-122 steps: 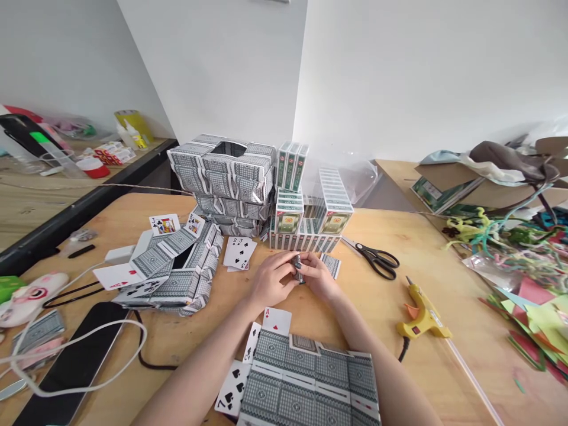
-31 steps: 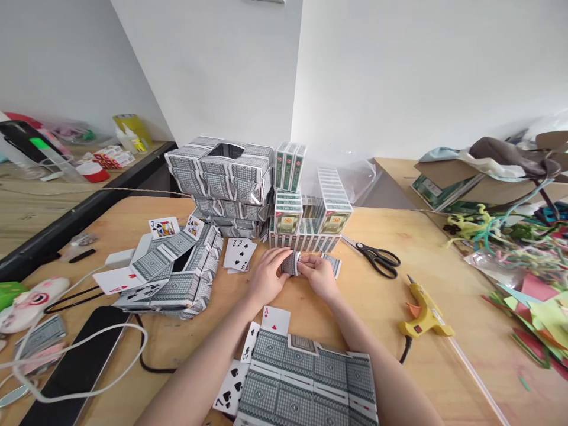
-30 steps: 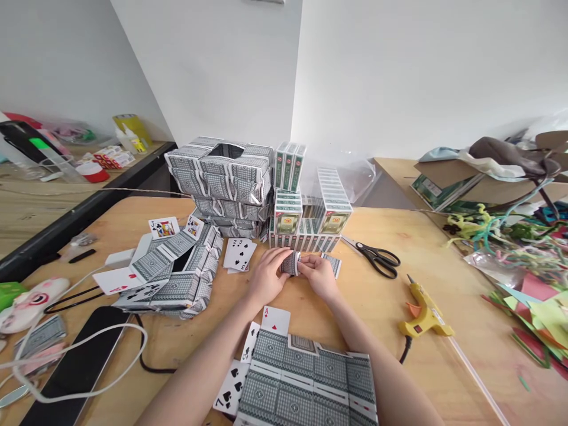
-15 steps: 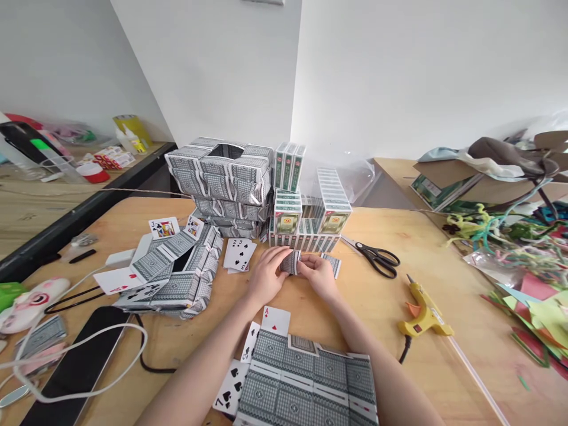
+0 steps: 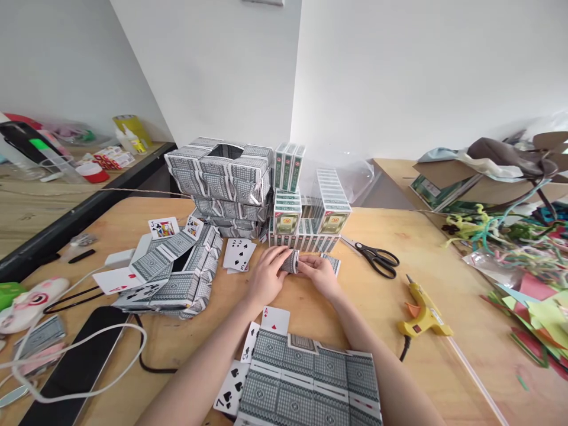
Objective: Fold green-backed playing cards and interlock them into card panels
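Between my hands is a grey-backed playing card [image 5: 290,261], curved or folded; whether it is one card or a few I cannot tell. My left hand [image 5: 268,273] grips it from the left, and the fingers of my right hand [image 5: 320,273] pinch its right edge. Just behind my right hand lies another face-down card [image 5: 332,264], partly covered. Loose face-up cards [image 5: 238,255] rest to the left of my left hand. Nearer me, between my forearms, is a panel of joined cards [image 5: 306,378] with an ace of diamonds [image 5: 276,320] at its far edge.
Behind my hands stand card-covered boxes [image 5: 222,177] and stacked boxed decks [image 5: 333,219]. Scissors [image 5: 377,260] and a yellow glue gun [image 5: 423,313] lie to the right. At left are a card-covered piece [image 5: 195,278], a white cable [image 5: 144,343] and a black phone-like slab [image 5: 84,361].
Both hands stay in nearly the same place, still holding the card. My left fingers and the card have shifted very slightly; the other things look unmoved.
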The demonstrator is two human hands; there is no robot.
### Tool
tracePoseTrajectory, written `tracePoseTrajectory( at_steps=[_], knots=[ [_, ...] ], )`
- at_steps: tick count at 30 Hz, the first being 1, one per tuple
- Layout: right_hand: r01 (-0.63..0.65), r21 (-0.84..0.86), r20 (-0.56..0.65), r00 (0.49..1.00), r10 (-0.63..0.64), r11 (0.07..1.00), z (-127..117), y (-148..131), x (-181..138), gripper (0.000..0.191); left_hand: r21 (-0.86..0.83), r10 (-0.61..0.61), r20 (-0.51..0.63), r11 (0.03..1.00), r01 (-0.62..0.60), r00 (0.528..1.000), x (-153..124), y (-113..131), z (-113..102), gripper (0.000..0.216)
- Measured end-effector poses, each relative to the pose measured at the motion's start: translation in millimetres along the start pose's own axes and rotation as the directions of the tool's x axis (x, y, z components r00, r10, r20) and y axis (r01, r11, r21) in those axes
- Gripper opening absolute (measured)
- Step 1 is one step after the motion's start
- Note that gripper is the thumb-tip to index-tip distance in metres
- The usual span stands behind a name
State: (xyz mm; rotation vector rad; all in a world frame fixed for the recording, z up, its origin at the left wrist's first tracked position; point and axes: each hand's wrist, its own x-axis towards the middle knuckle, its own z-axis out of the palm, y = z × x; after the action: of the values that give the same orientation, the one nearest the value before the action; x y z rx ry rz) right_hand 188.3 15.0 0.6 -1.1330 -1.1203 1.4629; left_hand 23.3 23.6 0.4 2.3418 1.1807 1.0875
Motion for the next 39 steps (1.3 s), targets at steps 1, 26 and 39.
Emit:
tracePoseTrajectory(
  at_steps=[1,26,39],
  knots=[
    [-0.004,0.002,0.000,1.000,0.004,1.000,0,0,0,0.039,0.005,0.004,-0.002,1.000,-0.004,1.000,0,0,0,0.059],
    [-0.028,0.027,-0.049,0.998,0.029,0.999,4,1,3,0.034,0.034,-0.019,-0.060,0.999,0.021,0.998,-2,-1,3,0.055],
    [-0.029,-0.081,-0.185,0.983,0.013,0.996,8,4,2,0.031,0.033,-0.010,-0.040,0.999,0.011,0.999,0,5,-1,0.054]
  ],
)
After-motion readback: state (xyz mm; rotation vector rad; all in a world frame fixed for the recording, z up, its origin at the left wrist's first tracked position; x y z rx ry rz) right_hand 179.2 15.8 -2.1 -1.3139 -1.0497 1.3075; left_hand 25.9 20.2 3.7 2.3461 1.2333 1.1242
